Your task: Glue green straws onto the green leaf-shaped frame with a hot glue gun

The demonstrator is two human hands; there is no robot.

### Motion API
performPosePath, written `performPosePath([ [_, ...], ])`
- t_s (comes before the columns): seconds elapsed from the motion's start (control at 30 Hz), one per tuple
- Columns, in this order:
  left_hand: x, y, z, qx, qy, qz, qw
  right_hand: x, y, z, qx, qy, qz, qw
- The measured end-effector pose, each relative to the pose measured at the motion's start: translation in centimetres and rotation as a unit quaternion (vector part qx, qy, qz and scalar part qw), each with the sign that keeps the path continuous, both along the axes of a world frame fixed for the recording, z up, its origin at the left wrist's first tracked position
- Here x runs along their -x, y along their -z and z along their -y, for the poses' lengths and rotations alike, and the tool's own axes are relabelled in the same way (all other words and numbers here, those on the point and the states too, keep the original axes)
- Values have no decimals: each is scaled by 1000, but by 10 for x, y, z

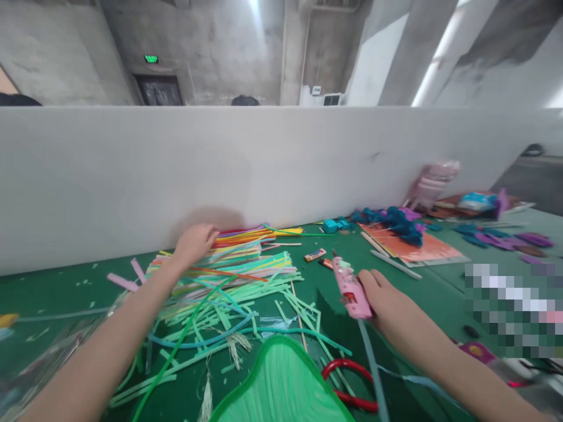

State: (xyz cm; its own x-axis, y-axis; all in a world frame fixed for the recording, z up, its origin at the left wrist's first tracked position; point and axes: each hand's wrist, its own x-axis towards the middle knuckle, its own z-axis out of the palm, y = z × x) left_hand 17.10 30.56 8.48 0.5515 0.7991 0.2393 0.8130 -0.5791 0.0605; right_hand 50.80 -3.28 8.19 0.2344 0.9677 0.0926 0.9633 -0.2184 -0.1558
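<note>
My left hand reaches to the back of a pile of coloured pipe cleaners, beside the white partition. Its fingers are bent together at the purple stems; what they grip is hidden. A pink hot glue gun is in my right hand, nozzle pointing away, a pale glue stick trailing from its rear. Close to me lies a green ribbed, curved-edged piece, rimmed in darker green. Red scissor handles show at its right.
The white partition stands behind the green table. Loose green strips and pale tassels lie in front of the pile. On the right are an orange sheet, dark blue pieces and a pink bag. Clear plastic lies left.
</note>
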Motion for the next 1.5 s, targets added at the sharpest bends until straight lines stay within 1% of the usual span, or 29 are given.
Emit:
performPosePath([
  [0.07, -20, 3, -7, 19, -3, -26, 999, -8, 1, -11, 51, 14, 63, 997],
  [0.17, -39, 8, -15, 40, -20, -65, 997, -13, 9, -23, 99, 12, 84, 992],
  [0.23, -44, 10, -18, 41, -30, -84, 995, -13, 13, -27, 132, -9, 85, 988],
  [0.3, -46, 10, -19, 32, -35, -97, 994, -12, 13, -29, 158, -33, 83, 983],
  [0.4, -44, 7, -15, 1, -35, -105, 994, -9, 4, -33, 173, -47, 91, 980],
  [0.47, -41, 6, -10, -26, -35, -105, 994, -5, -5, -37, 160, -49, 103, 981],
  [0.53, -35, 6, -4, -52, -39, -100, 993, 1, -16, -45, 132, -52, 115, 983],
  [0.67, -18, 5, 8, -112, -50, -75, 990, 20, -39, -73, 58, -66, 133, 987],
  [0.77, -7, 2, 16, -162, -60, -47, 984, 38, -56, -107, -5, -87, 134, 987],
  [0.83, -3, -3, 21, -191, -66, -26, 979, 53, -67, -134, -48, -116, 126, 984],
  [0.9, -4, -7, 27, -214, -65, -5, 975, 71, -75, -162, -85, -157, 114, 977],
  [0.97, -8, -11, 33, -232, -59, 16, 971, 91, -79, -189, -110, -198, 102, 969],
  [1.07, -17, -16, 45, -248, -42, 51, 966, 118, -77, -225, -110, -249, 74, 959],
  [1.17, -19, -20, 58, -251, -16, 95, 963, 132, -68, -251, -87, -270, 33, 958],
  [1.27, -5, -23, 70, -245, -9, 160, 956, 128, -58, -265, -110, -268, -8, 957],
  [1.37, 21, -25, 77, -226, -38, 257, 939, 113, -50, -271, -163, -263, -46, 950],
  [1.43, 37, -26, 77, -190, -49, 328, 924, 105, -44, -271, -198, -259, -70, 943],
  [1.5, 47, -30, 79, -127, -21, 382, 915, 100, -37, -270, -232, -253, -91, 935],
])
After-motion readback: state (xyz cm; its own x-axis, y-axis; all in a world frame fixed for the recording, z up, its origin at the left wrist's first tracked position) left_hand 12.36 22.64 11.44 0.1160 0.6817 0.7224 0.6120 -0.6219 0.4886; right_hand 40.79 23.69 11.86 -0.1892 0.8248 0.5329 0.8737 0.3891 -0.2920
